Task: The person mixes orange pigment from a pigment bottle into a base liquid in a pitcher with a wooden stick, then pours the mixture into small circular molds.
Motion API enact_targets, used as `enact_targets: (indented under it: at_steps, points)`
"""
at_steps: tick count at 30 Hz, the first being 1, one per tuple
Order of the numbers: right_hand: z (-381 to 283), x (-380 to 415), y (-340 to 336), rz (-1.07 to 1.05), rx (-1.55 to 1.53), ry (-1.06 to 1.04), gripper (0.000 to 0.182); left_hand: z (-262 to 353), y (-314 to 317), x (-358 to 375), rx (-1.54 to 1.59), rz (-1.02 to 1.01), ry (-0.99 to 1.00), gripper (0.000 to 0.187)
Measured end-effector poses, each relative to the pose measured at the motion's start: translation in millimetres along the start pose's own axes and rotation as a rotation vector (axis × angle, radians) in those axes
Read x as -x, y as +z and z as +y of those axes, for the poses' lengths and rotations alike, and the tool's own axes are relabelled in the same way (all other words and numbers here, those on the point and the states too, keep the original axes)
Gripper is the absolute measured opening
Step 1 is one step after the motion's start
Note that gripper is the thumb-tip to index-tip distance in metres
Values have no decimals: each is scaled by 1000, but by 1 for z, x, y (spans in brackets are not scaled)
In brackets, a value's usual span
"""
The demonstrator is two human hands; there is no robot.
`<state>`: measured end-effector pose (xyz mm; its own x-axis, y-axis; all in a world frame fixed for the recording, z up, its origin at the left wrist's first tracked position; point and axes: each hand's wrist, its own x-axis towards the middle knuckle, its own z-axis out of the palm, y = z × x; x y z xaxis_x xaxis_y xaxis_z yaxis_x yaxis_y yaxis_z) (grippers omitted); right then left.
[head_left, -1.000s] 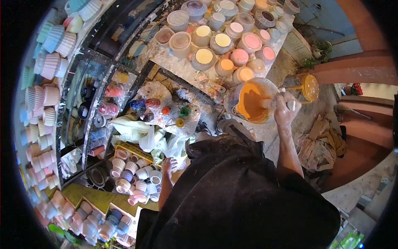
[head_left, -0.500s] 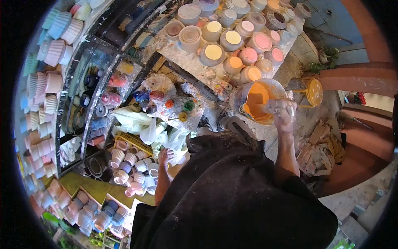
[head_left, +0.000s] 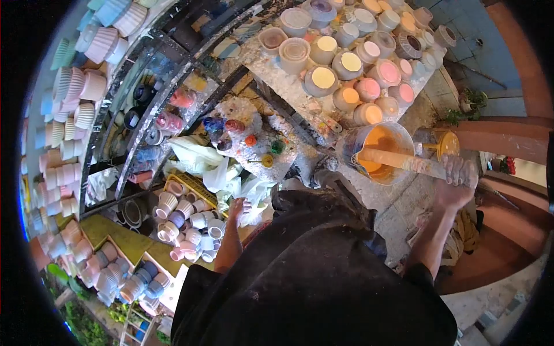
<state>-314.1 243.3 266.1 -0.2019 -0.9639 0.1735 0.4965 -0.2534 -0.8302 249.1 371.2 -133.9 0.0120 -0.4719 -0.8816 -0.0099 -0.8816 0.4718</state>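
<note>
Fingers of the right hand (head_left: 459, 179) grip one end of a pale stick (head_left: 404, 162), wrapped firmly around it. The stick slants across the near rim of the bucket (head_left: 398, 135), its other end at the orange paint (head_left: 378, 141) inside; whether that end dips below the surface, one cannot tell. The bucket stands upright on the floor (head_left: 375, 207), and the right hand is outside it, to its right.

Just beyond the bucket is the table (head_left: 302, 101), crowded with pots (head_left: 349, 65), some topped with yellow, pink or orange. A yellow stool (head_left: 448, 144) stands to the right of the bucket, partly behind it. Left of the bucket, small jars (head_left: 235, 126) sit on a spattered stand (head_left: 236, 108).

Farther left of the bucket and nearer the person, the left hand (head_left: 239, 210) hangs apart from it with fingers loosely open, gripping nothing visible. It is nearest to crumpled white sheets (head_left: 193, 158) and a heap of small pots (head_left: 167, 205) by a yellow crate (head_left: 196, 187). Well left of the bucket, shelves (head_left: 133, 147) hold more jars, with stacked ribbed pots (head_left: 101, 46) beyond.
</note>
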Motion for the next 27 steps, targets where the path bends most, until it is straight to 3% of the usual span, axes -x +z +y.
enact_targets:
  at_steps: [2, 5, 8, 10, 12, 17, 20, 22, 24, 26, 27]
  points:
    - [-16, 13, 24, 111, 252, 10, 28, -6, -2, -9, 36, -11, -11, 33]
    - [-32, 18, 82, -98, 1095, -54, 37, 5, 1, -6, 44, 14, -11, 33]
    - [-63, 24, 85, -243, 1672, -24, 51, 4, -3, -7, 9, -29, -17, 34]
    - [-78, 40, 73, -57, 1775, 139, 50, 12, -6, -7, -67, -30, -28, 33]
    - [-90, 30, 77, -153, 1759, 28, 55, 17, -12, -11, -102, -54, -54, 33]
    - [-103, 31, 97, -107, 1577, -32, 54, 23, -22, -13, -64, -59, -53, 33]
    - [-103, 34, 100, -144, 1603, 101, 54, 29, -18, -5, -58, -28, -28, 33]
    - [-98, 34, 97, -170, 1714, -123, 56, 29, -16, -4, -43, -10, -2, 33]
    - [-99, 37, 96, -157, 1732, -118, 56, 16, -21, -17, -33, -33, -18, 34]
    - [-105, 46, 96, -102, 1660, 115, 56, 15, -20, -18, -1, -34, -16, 34]
    - [-107, 51, 90, -74, 1782, 2, 55, 14, -19, -17, -1, -39, -17, 34]
